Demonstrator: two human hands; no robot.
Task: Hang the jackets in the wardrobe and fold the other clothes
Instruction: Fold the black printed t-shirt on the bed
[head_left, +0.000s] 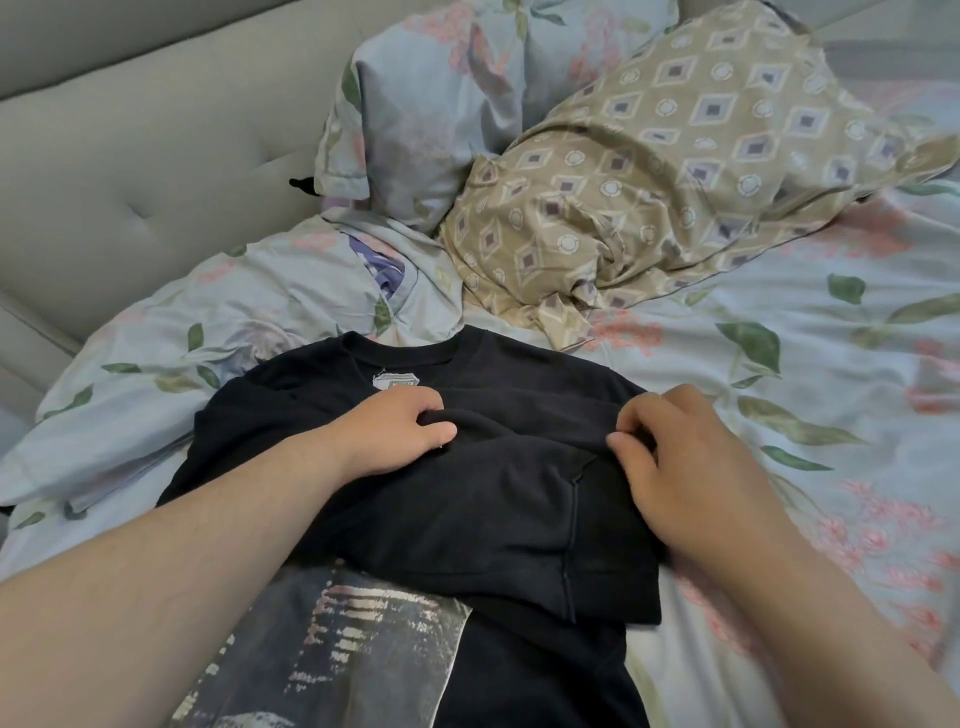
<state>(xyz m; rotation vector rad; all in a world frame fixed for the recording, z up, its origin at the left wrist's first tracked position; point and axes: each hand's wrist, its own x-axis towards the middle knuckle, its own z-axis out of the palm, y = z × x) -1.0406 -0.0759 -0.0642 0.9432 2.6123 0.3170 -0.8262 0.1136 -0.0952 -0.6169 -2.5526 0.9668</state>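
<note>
Under both hands on the bed (779, 322): black T-shirt (467, 519), collar away, lower half doubled up. Left hand (387, 434) pinches the folded edge; right hand (691, 457) pinches the same edge, just right. Step: folding, mid-way. Next, judged: lay edge flat, smooth, fold sides. Patterned pillow (675, 171) beyond right hand.

bare floral sheet (810, 332) right of shirt (441, 499), pillows (675, 171) crowding beyond, headboard (130, 156) left
</note>
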